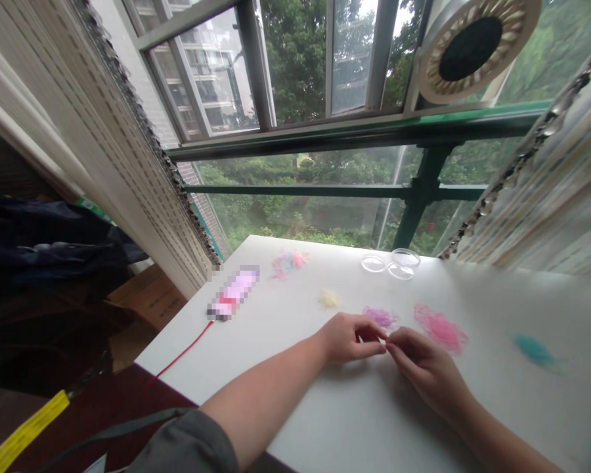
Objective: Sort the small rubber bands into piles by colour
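Over the white table (295, 387), my left hand (352, 338) and my right hand (423, 361) meet at the fingertips. Each has its thumb and finger pinched together; whatever lies between them is too small to make out. Just beyond the fingertips is a loose purple pile (380, 317) of thin strands. A pink pile (442, 328) lies behind my right hand, and a pale yellow pile (328, 299) is beyond my left hand. Farther right sits a teal pile (535, 349).
Three clear round dishes (401, 270) stand near the table's back edge. A mixed pink and blue pile (290, 263) lies at the back left, near a phone-like device (236, 292) with a red cable (182, 355). Curtains flank the window; cardboard boxes (148, 302) are left of the table.
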`<state>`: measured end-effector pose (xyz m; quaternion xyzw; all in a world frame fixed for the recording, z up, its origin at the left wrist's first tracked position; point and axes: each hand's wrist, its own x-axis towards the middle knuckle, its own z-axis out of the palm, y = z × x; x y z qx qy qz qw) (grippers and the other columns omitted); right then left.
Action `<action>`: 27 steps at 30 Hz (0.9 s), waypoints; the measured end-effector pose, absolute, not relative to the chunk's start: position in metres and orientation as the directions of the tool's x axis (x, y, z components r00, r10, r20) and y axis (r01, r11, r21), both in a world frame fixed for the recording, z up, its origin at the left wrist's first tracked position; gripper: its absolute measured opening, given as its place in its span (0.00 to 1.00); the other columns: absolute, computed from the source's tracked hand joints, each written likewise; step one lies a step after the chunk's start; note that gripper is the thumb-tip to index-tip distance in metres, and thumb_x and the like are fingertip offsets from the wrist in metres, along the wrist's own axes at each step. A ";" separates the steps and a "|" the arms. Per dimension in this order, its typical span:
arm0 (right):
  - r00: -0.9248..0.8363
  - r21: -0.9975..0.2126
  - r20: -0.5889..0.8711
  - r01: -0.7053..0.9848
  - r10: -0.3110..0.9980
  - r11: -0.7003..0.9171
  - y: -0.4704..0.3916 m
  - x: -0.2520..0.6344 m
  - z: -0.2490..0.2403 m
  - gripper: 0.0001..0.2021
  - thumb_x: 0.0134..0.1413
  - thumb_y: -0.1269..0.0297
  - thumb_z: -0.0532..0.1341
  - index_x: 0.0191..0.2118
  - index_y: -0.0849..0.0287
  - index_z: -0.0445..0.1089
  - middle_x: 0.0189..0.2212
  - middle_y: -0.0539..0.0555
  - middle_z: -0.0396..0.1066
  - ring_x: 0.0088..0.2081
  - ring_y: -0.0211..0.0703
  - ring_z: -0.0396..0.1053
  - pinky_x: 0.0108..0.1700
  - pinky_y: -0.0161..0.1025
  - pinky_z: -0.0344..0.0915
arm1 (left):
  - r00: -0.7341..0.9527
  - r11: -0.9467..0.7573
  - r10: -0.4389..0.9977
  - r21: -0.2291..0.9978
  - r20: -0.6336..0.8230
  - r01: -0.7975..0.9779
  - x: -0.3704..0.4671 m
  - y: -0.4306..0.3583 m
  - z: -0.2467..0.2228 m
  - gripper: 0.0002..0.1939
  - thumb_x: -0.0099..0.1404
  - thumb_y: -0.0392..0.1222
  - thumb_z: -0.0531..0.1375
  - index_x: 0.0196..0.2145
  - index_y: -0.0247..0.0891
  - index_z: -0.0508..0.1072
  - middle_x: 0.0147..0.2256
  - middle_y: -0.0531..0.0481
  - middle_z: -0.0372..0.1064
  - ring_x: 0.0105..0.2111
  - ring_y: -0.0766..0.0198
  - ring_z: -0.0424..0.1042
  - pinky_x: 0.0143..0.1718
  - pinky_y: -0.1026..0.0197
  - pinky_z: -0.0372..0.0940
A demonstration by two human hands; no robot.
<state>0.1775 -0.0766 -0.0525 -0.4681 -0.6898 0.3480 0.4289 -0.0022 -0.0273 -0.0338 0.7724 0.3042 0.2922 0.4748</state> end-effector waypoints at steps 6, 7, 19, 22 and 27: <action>-0.114 -0.913 0.248 0.305 0.962 0.272 -0.075 0.177 -0.046 0.08 0.54 0.61 0.57 0.28 0.59 0.64 0.22 0.48 0.61 0.23 0.36 0.59 0.25 0.34 0.57 | 0.653 -0.369 0.744 0.902 0.141 0.226 -0.004 -0.024 -0.035 0.14 0.56 0.43 0.61 0.37 0.32 0.74 0.28 0.47 0.72 0.24 0.71 0.63 0.26 0.69 0.60; -0.094 -0.924 0.239 0.285 0.967 0.256 -0.075 0.178 -0.045 0.08 0.54 0.62 0.57 0.28 0.58 0.64 0.21 0.47 0.61 0.21 0.35 0.59 0.24 0.34 0.57 | 0.654 -0.369 0.743 0.901 0.139 0.228 -0.005 -0.023 -0.036 0.14 0.56 0.43 0.61 0.37 0.32 0.74 0.28 0.48 0.71 0.24 0.71 0.63 0.26 0.69 0.60; -0.075 -0.956 0.210 0.194 0.975 0.221 -0.075 0.174 -0.041 0.06 0.52 0.65 0.59 0.27 0.59 0.64 0.20 0.46 0.60 0.20 0.33 0.58 0.21 0.32 0.57 | 0.702 -0.401 0.702 0.881 0.120 0.251 -0.005 -0.022 -0.033 0.13 0.58 0.46 0.59 0.33 0.32 0.74 0.26 0.49 0.70 0.22 0.72 0.62 0.24 0.69 0.58; -0.073 -0.965 0.190 0.172 0.979 0.200 -0.075 0.174 -0.041 0.05 0.52 0.64 0.58 0.28 0.59 0.63 0.19 0.45 0.60 0.18 0.33 0.57 0.20 0.32 0.56 | 0.715 -0.424 0.691 0.861 0.106 0.281 -0.005 -0.022 -0.033 0.12 0.59 0.45 0.58 0.28 0.31 0.74 0.24 0.50 0.70 0.22 0.72 0.62 0.24 0.69 0.57; -0.071 -0.957 0.214 0.187 0.974 0.224 -0.075 0.172 -0.040 0.05 0.51 0.65 0.59 0.27 0.59 0.64 0.19 0.46 0.60 0.19 0.33 0.58 0.21 0.32 0.55 | 0.706 -0.405 0.702 0.868 0.095 0.286 -0.004 -0.022 -0.032 0.14 0.59 0.47 0.57 0.31 0.31 0.74 0.24 0.50 0.70 0.22 0.72 0.62 0.24 0.69 0.57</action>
